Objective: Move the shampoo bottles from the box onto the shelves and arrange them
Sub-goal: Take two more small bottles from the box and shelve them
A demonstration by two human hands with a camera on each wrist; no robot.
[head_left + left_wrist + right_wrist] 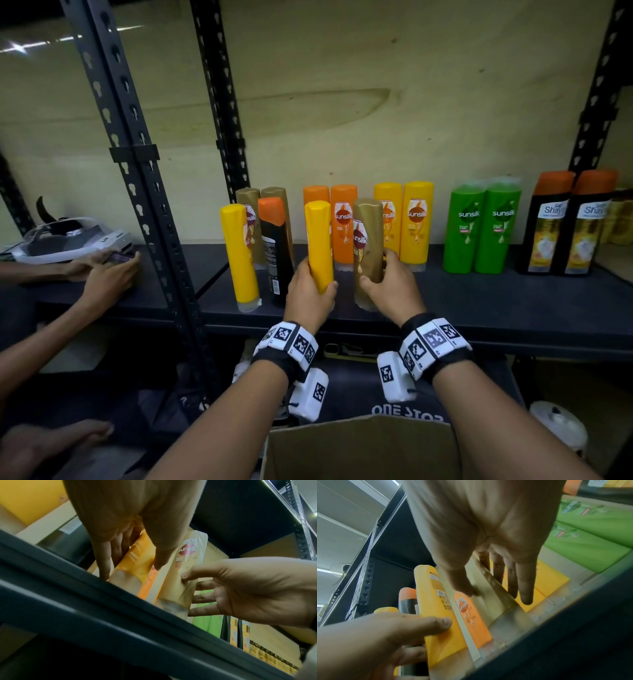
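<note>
Bare shelf lay open in front of the green bottles and the black bottles, wide enough for hands to pass. To the left, a yellow bottle and a black, orange-capped bottle crowded the front edge. A slotted upright barred the way further left.

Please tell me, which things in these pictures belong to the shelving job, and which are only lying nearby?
Part of the job:
- yellow bottle, gripped by left hand
- gold bottle, gripped by right hand
- green bottles standing on the shelf
- cardboard box

Only lying nearby:
- white device on the neighbouring shelf
- another person's hand
</note>
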